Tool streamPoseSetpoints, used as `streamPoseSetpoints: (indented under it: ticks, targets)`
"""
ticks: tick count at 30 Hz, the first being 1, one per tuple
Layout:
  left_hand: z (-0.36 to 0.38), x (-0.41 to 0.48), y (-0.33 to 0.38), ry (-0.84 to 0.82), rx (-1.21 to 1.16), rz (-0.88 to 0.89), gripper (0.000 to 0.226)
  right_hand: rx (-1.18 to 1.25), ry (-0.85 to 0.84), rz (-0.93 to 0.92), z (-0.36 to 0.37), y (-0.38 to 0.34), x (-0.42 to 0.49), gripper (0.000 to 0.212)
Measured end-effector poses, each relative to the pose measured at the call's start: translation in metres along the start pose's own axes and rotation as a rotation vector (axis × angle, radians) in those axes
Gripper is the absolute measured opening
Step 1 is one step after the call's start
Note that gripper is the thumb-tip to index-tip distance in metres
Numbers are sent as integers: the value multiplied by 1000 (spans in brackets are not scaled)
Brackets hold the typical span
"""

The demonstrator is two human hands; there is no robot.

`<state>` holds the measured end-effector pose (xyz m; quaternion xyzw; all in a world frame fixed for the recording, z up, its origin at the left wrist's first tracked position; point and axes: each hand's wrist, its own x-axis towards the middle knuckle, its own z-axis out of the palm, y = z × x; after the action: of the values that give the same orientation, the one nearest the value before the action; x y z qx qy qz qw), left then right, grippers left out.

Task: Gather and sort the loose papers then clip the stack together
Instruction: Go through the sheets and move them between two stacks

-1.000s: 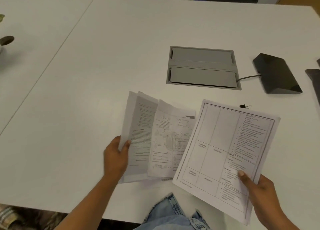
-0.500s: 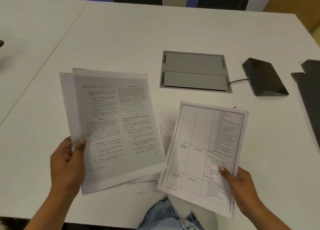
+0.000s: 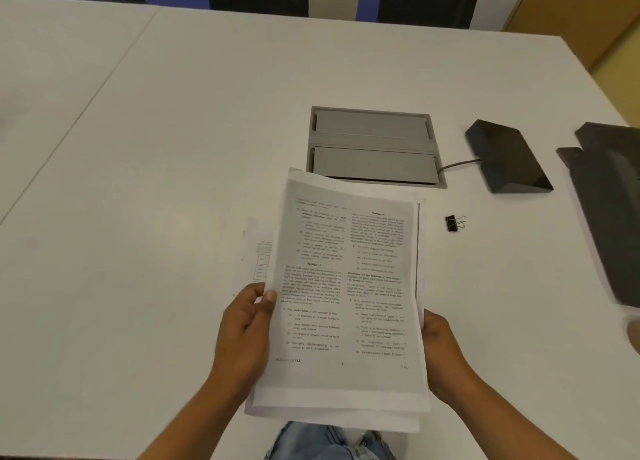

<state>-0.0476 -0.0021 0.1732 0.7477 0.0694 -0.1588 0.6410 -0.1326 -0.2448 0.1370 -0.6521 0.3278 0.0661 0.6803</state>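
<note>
Papers (image 3: 341, 297) sit gathered in a rough stack above the table's (image 3: 156, 182) near edge, left hand (image 3: 244, 338) pinching one side, right hand (image 3: 441, 350) gripping the other. One sheet (image 3: 258, 252) lies flat underneath. Farther right rests a binder clip (image 3: 453, 223).

The stack of papers (image 3: 346, 297) sits between the two hands, the left hand (image 3: 242, 331) gripping its left edge with the thumb on top, the right hand (image 3: 441, 349) holding the right edge from behind. The top sheet is a white page of two-column printed text, facing up, its print too blurred to read. Edges of the sheets beneath peek out unevenly at the top, right and bottom, so the pile is not squared. One more loose sheet (image 3: 258, 252) lies flat just beyond the left hand, partly under the stack. A small black binder clip (image 3: 454, 223) lies on its side beyond the right hand, apart from the papers.
</note>
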Motion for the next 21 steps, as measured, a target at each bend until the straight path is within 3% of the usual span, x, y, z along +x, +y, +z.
streamPoseSetpoints:
  ticks: [4,6,9,11,13,16,21]
  targets:
    - [4,2,-2,60,58,-23,18,37,-36,10,-3,-3,-1,15]
    - [1,7,-1,25,158,-58,32,42,-61,9,-5,-6,-1,16]
    - [-1,17,1,-197,-140,-290,41,87,-89,29,-7,-8,1,19]
    - [1,20,3,-300,-246,-362,35,193,-68,97,-9,-9,6,42]
    - [5,21,3,-306,-157,-292,33,227,-94,74,-9,-15,8,50]
    - [14,23,5,-241,-110,-172,25,91,-142,-93,-6,-27,12,64]
    - [21,32,2,-107,8,104,30,-19,-58,-258,-2,-31,26,31]
